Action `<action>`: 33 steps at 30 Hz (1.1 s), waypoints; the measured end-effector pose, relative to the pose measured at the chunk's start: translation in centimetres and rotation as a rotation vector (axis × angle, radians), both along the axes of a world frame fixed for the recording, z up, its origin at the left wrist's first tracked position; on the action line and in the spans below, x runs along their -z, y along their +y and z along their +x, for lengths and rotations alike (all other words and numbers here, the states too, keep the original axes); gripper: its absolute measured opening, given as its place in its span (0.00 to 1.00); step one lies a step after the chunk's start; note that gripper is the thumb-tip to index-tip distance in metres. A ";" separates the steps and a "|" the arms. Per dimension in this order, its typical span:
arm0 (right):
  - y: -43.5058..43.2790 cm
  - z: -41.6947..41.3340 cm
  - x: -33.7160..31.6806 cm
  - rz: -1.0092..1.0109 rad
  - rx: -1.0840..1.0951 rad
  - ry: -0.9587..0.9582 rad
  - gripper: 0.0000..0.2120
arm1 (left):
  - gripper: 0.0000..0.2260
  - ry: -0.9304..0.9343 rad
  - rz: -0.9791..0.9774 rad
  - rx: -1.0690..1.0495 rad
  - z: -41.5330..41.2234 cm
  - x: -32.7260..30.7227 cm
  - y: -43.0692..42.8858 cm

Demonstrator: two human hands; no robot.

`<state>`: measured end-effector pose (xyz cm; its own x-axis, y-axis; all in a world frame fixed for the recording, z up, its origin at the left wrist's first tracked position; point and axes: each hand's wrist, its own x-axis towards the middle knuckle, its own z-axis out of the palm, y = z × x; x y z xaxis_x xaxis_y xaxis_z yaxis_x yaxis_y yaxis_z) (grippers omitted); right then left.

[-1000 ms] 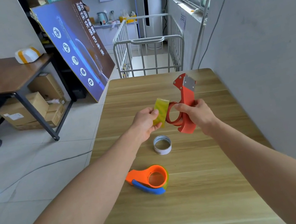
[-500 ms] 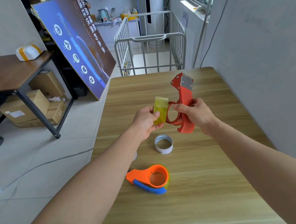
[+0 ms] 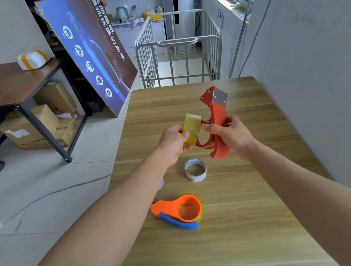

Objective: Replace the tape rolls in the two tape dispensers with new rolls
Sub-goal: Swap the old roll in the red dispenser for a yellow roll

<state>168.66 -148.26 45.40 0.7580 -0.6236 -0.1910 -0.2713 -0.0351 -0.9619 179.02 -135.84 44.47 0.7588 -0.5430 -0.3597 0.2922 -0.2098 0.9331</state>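
Little has shifted since a second ago: the yellow tape roll (image 3: 192,128) sits a touch closer to the red dispenser (image 3: 218,123). Left hand (image 3: 172,143) pinches the roll at 9 o'clock of the dispenser's ring; right hand (image 3: 230,134) clenches the frame, both held above the table (image 3: 253,224). Best move, likely: square the core to the ring, push straight. Count: two dispensers, the second an orange one (image 3: 180,212) at 6 o'clock, already loaded; one empty core (image 3: 195,169) between.
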 end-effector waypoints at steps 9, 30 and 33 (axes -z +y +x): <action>0.1 0.2 0.1 -0.036 0.005 0.032 0.28 | 0.23 -0.159 0.113 -0.002 0.8 0.7 0.8; -0.3 0.3 0.7 -0.264 0.112 0.165 0.33 | 0.25 -0.351 0.329 0.053 1.2 1.5 1.5; -0.2 0.4 0.7 -0.269 0.091 0.146 0.34 | 0.23 -0.266 0.247 0.043 0.9 1.3 1.0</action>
<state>169.04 -148.46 44.73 0.6736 -0.7305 -0.1128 -0.4196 -0.2524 -0.8719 179.94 -134.81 43.15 0.8220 -0.4977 -0.2767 0.0320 -0.4447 0.8951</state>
